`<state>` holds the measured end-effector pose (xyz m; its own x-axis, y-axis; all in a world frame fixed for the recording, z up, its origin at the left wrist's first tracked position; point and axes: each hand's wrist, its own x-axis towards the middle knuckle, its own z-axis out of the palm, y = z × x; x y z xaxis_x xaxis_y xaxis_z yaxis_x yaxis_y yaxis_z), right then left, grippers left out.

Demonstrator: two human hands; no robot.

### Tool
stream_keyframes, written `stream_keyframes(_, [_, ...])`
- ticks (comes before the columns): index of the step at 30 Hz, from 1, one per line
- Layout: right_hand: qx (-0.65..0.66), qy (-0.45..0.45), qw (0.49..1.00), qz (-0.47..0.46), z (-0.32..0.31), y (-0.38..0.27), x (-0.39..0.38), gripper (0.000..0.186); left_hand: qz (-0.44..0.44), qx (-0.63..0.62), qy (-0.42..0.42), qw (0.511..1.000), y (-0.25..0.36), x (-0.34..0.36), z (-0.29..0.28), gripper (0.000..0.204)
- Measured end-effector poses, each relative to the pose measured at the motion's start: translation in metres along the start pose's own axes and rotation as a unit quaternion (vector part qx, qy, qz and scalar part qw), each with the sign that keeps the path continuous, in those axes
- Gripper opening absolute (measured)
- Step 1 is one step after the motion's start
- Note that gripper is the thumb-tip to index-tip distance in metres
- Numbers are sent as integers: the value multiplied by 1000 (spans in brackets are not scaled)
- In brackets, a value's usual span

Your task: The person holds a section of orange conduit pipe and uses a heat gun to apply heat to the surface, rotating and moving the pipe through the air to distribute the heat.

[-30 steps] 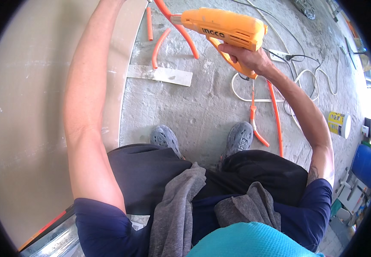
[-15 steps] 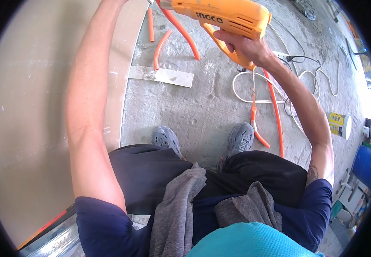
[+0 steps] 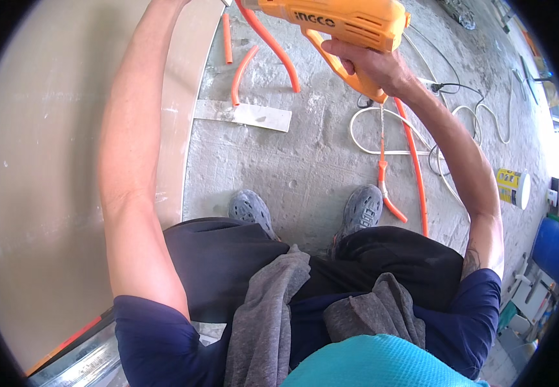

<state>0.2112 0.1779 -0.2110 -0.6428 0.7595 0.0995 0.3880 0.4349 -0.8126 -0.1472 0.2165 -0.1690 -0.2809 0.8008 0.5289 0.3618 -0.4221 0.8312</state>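
Note:
My right hand (image 3: 379,68) is wrapped round the handle of a yellow-orange heat gun (image 3: 340,20) at the top of the view. The gun lies roughly level, its metal nozzle pointing left. Close by the nozzle, a curved orange plastic pipe (image 3: 278,48) runs down from the top edge; its upper end is cut off from sight. My left forearm (image 3: 134,116) reaches up to the top edge, and the hand beyond it is out of the picture. Two shorter orange pipe pieces lie nearby, one straight (image 3: 228,39) and one bent (image 3: 244,72).
A large beige board (image 3: 53,161) fills the left side. On the concrete floor are a pale strip (image 3: 260,117), a long orange pipe (image 3: 415,161), a pipe piece with a thin rod (image 3: 383,174), a looped white cable (image 3: 357,138) and a white-yellow bucket (image 3: 510,187).
The heat gun and my right hand have shifted slightly up. The curved pipe near the nozzle has moved very little; my left arm looks almost still.

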Motion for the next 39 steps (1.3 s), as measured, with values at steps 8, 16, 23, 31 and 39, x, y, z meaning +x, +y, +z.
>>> stream_keyframes(8, [29,-35,998,36,5,-3,-10,23,0,-15,2,1000,1,-2,1,50])
stream_keyframes(16, [-3,-49,997,61,7,15,-9,25,-1,-20,-2,1000,-1,-2,-3,51])
stream_keyframes(23, [-19,-61,996,69,7,23,-17,27,-8,-21,-2,1000,0,-1,-1,53])
stream_keyframes(31, [19,-78,993,83,3,38,-28,27,-60,-280,21,958,5,-5,13,32])
stream_keyframes(39, [36,-79,988,129,-3,62,-37,23,-53,-294,44,953,14,-4,18,30])
